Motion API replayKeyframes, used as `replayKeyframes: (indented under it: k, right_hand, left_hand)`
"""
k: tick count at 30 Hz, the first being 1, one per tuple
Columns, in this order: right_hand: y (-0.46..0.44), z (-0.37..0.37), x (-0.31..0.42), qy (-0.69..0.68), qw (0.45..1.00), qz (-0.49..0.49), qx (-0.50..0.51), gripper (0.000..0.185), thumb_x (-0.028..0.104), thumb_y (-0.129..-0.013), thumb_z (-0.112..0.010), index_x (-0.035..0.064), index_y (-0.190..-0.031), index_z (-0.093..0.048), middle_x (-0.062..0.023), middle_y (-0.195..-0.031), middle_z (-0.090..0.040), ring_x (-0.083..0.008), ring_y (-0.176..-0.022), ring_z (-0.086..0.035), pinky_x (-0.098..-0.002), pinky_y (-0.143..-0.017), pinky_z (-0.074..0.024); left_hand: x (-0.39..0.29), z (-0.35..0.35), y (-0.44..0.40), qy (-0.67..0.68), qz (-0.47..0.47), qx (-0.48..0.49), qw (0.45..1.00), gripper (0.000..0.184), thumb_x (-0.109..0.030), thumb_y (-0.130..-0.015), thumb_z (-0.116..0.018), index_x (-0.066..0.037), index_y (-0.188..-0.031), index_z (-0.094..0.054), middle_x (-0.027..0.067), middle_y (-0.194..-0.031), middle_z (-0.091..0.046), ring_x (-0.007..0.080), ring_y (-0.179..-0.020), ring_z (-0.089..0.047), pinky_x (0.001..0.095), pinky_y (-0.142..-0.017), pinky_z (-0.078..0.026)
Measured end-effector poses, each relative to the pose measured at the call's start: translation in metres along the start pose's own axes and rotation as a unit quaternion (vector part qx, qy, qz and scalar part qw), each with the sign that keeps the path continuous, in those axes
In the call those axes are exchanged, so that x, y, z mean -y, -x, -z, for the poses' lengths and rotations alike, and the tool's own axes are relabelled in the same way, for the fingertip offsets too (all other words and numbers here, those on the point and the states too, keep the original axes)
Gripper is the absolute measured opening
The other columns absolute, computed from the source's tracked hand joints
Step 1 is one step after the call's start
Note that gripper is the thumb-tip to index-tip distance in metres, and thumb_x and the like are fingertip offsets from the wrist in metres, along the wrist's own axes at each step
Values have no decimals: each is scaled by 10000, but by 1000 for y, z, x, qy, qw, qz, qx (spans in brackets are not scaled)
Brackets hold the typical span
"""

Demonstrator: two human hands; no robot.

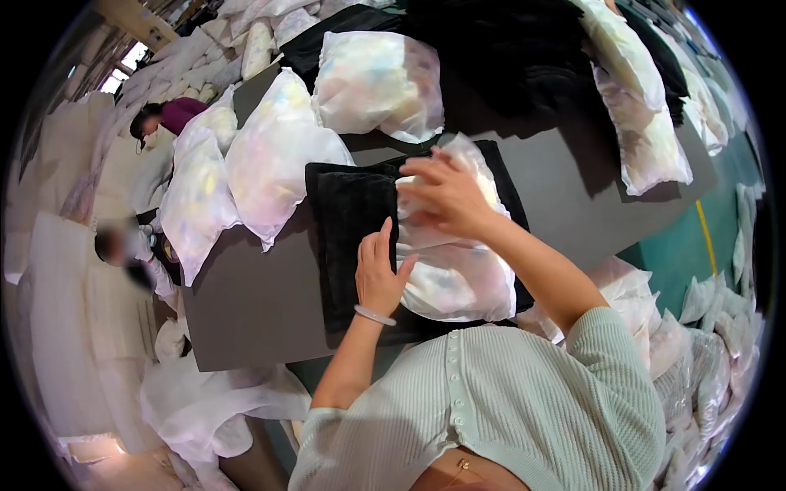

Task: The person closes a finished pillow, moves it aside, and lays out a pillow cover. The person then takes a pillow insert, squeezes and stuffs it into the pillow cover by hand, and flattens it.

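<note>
A white, see-through stuffed pillow insert [463, 286] with pale coloured filling lies on a black plush fabric piece [348, 213], which looks like a cushion cover, in front of me on the table. My left hand [381, 274] rests at the insert's left edge, on the black fabric, fingers stretched out. Above the insert's upper part is my right hand [449, 196], its fingers spread and slightly blurred. Whether those fingertips touch the insert, I cannot tell. Some of the insert is hidden under my right hand and forearm.
The grey table [254, 327] also holds several stuffed white inserts, one of them at the back [377, 86]. A dark fabric pile [508, 49] sits at the far side. Two people are at the left, one in a purple sleeve [182, 114]. White bags [626, 303] lie at right.
</note>
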State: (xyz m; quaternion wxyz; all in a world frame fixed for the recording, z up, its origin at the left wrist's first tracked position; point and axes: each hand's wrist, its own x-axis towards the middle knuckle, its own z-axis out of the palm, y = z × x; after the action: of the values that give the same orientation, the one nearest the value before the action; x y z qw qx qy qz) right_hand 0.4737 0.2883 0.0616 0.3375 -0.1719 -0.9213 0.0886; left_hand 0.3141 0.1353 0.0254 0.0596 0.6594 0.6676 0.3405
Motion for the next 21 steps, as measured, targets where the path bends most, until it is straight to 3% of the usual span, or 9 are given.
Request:
replayKeyframes:
  k: [2,4,6,8,12,15,16,20,21]
  right_hand:
    - [12,22,-7,-31,975,-57,-212,428,116,-695,-720,85,-1111,-630,-120,-1249,-536,-314,-1144,-496,-421,-981,-378]
    - [36,39,-14,-93,926,-243,-274,528,164,-769,-713,56,-1258,-545,-152,-1267,-516,-318,-1204,-472,-399,-1018,-371]
    - [94,5,-45,-278,821,-461,-190,679,286,-842,-693,14,-1386,-393,-191,-1354,-467,-282,-1246,-462,-368,-1048,-357]
    - [128,-8,-32,-332,854,-400,-30,761,341,-810,-725,-7,-1391,-377,-188,-1367,-467,-256,-1247,-467,-348,-1053,-349]
    - [112,6,2,-370,811,-450,-49,765,284,-743,-754,32,-1382,-417,-160,-1315,-518,-241,-1206,-507,-330,-1024,-375]
    - [83,9,31,-361,850,-363,-124,694,99,-723,-701,31,-1364,-445,-102,-1291,-516,-198,-1180,-489,-316,-1007,-387]
    - [75,8,39,-279,892,-334,-126,752,216,-711,-741,51,-1376,-432,-151,-1260,-550,-281,-1182,-526,-359,-1004,-404]
    - [80,23,52,-336,851,-390,-98,847,315,-766,-715,73,-1458,-290,-221,-1268,-533,-312,-1194,-519,-371,-1015,-395]
    - [95,27,47,-341,839,-424,12,823,360,-783,-701,59,-1444,-313,-223,-1255,-545,-305,-1192,-523,-363,-1014,-393]
  left_hand:
    - [10,-3,8,-60,8,-20,998,814,-245,-744,-749,-134,-1446,-353,134,-1173,-474,321,-1031,-465,404,-910,-405]
    - [22,-3,17,-103,16,-24,994,837,-252,-741,-750,-150,-1460,-336,125,-1195,-464,326,-1040,-459,418,-911,-397]
    - [24,0,24,-111,11,-22,993,831,-279,-743,-749,-157,-1458,-343,130,-1199,-462,325,-1037,-459,414,-912,-394]
    - [23,7,20,-99,-14,-18,995,836,-313,-745,-748,-151,-1458,-343,140,-1214,-459,327,-1046,-456,411,-921,-388]
    - [-15,43,-38,-96,-164,-53,980,958,-417,-742,-752,-19,-1462,-261,222,-1435,-330,386,-1283,-357,432,-1051,-311]
    - [-25,40,-99,85,-174,-28,981,1165,-326,-613,-861,-13,-1484,-154,214,-1491,-273,365,-1342,-318,416,-1114,-258]
    - [-32,46,-113,230,-77,30,970,1088,-189,-622,-860,-61,-1484,-210,187,-1459,-354,322,-1293,-414,376,-1075,-335]
    - [-12,56,-108,115,-105,33,987,719,-98,-680,-806,-68,-1309,-459,149,-1268,-550,276,-1112,-570,339,-944,-446]
    - [1,56,-102,45,-150,-14,988,596,-88,-697,-794,-54,-1226,-524,136,-1196,-599,268,-1054,-603,333,-910,-463]
